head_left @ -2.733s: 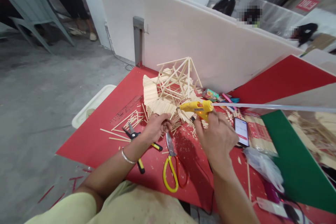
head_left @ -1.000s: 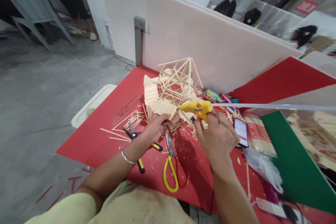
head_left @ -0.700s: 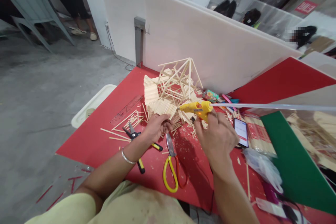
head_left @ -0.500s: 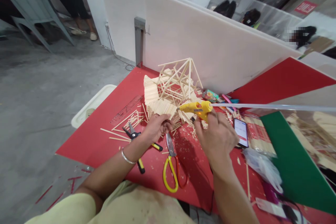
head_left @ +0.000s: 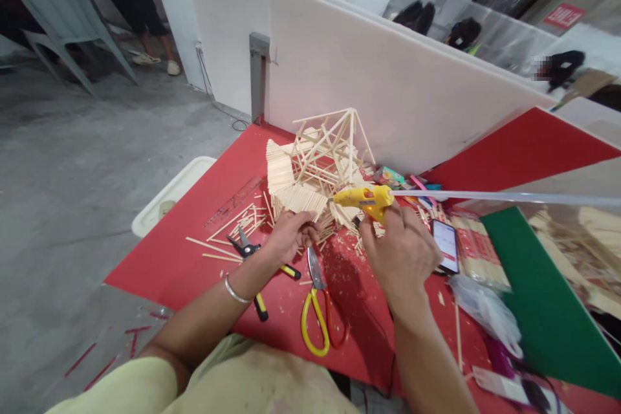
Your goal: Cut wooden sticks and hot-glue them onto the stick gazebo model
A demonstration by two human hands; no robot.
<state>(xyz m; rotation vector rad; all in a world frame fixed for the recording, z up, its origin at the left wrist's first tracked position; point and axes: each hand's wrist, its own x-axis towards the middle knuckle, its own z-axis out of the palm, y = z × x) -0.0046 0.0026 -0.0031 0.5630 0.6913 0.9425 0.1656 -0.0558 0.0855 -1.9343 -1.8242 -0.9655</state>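
A model built of thin wooden sticks [head_left: 284, 171] stands on the red tabletop, with slatted panels low down and an open pointed frame [head_left: 350, 136] on top. My right hand [head_left: 405, 246] is wrapped round a yellow hot glue gun [head_left: 363, 199]; a long clear glue stick [head_left: 485, 195] juts from its back. The gun's nozzle points left, at the edge of a slatted panel. My left hand [head_left: 295, 233] has its fingers curled at the near edge of that panel; what they pinch, if anything, is hidden.
Scissors [head_left: 315, 317] with yellow and red handles and black-and-yellow cutters [head_left: 247, 247] lie near me. Loose sticks [head_left: 250, 221] and a clear ruler [head_left: 233, 204] are left. A phone [head_left: 445, 246], bagged sticks [head_left: 478, 249] and a plastic bag [head_left: 485, 310] lie right. White boards [head_left: 388, 84] stand behind.
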